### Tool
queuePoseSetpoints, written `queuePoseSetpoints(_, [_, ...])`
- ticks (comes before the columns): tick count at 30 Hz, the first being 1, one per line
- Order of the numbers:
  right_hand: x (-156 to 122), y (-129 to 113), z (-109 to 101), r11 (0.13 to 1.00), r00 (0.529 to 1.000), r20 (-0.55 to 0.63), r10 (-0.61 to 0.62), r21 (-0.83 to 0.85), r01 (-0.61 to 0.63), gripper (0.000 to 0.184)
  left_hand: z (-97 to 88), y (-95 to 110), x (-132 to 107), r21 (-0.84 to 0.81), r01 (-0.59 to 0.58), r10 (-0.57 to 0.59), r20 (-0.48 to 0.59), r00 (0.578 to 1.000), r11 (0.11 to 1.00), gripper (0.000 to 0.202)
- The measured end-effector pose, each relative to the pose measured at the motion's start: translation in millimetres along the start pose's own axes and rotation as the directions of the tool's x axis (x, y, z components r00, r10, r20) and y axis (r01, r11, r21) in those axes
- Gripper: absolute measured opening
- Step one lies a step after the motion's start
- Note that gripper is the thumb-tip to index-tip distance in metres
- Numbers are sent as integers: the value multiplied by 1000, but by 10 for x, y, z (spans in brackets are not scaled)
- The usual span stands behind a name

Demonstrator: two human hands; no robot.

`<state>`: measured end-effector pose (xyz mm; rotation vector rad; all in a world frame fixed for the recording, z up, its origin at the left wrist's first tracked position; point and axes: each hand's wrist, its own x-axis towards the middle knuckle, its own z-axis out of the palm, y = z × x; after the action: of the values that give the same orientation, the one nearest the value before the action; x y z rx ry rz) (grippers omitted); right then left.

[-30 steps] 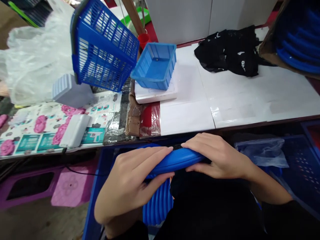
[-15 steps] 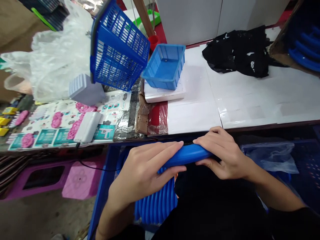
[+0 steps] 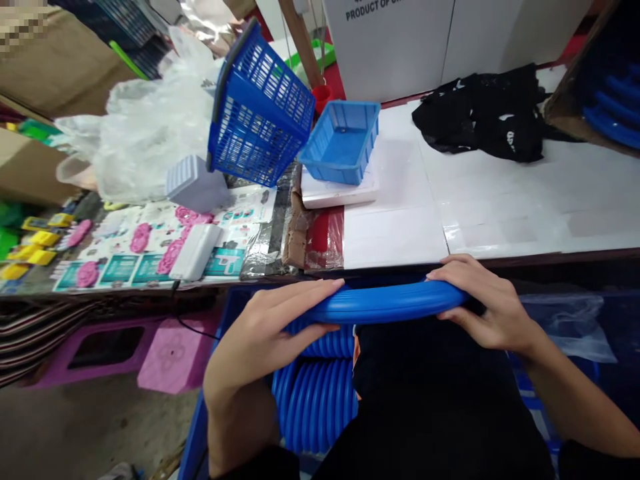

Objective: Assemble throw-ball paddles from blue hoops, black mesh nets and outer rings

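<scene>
A glossy blue plastic ring (image 3: 385, 301), seen nearly edge-on, is held level in front of my body, just below the table's front edge. My left hand (image 3: 273, 327) grips its left end, thumb underneath and fingers on top. At the other end my right hand (image 3: 483, 300) grips it the same way. Below my left hand, rows of similar blue rings (image 3: 315, 403) stand packed on edge. Part of those rows is hidden by my forearm and my black clothing.
The white-covered table (image 3: 395, 233) carries a light blue tray (image 3: 340, 150) on a white box and a black cloth (image 3: 480, 113). A tilted blue basket (image 3: 263, 110), plastic bags (image 3: 155, 127) and pink items lie leftward. Pink stool (image 3: 173, 357) is lower left; clear plastic bag (image 3: 570, 320) is right.
My hands have moved apart along the ring, so more of its length shows between them. The view has shifted slightly, with the table items now further right.
</scene>
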<state>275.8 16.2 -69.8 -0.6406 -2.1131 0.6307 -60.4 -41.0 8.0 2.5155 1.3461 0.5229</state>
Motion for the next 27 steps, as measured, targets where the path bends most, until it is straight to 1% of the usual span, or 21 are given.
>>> queuePoseSetpoints(3, [-23, -22, -52, 999, 999, 32, 11, -31, -10, 43, 7, 8, 40, -30, 1, 0, 34, 999, 1000, 43])
queuePoseSetpoints(7, [-22, -103, -165, 994, 989, 145, 29, -109, -13, 53, 22, 12, 82, -70, -78, 77, -10, 997, 995, 42])
queuePoseSetpoints(9, [1, -146, -217, 987, 976, 216, 27, -162, 8, 57, 31, 30, 104, -75, -105, 104, -23, 994, 992, 42])
queuePoseSetpoints(11, [34, -176, -245, 975, 965, 262, 9, -217, 49, 56, 39, 55, 125, -72, -123, 121, -29, 992, 990, 41])
queuePoseSetpoints(15, [96, -202, -222, 963, 964, 263, -39, -249, 107, 47, 49, 107, 164, -66, -145, 142, -50, 989, 987, 37])
queuePoseSetpoints(19, [130, -235, -157, 966, 961, 267, -73, -220, 135, 43, 54, 154, 190, -72, -157, 155, -24, 988, 985, 37])
queuePoseSetpoints(22, [156, -268, -134, 968, 960, 270, -68, -214, 129, 43, 61, 176, 192, -68, -150, 149, -23, 989, 986, 37])
queuePoseSetpoints(25, [203, -292, -134, 973, 953, 297, -65, -195, 128, 45, 69, 175, 186, -65, -144, 143, -11, 990, 987, 39])
queuePoseSetpoints(27, [243, -297, -132, 974, 952, 298, -71, -186, 131, 42, 75, 164, 185, -61, -143, 143, -14, 990, 988, 40])
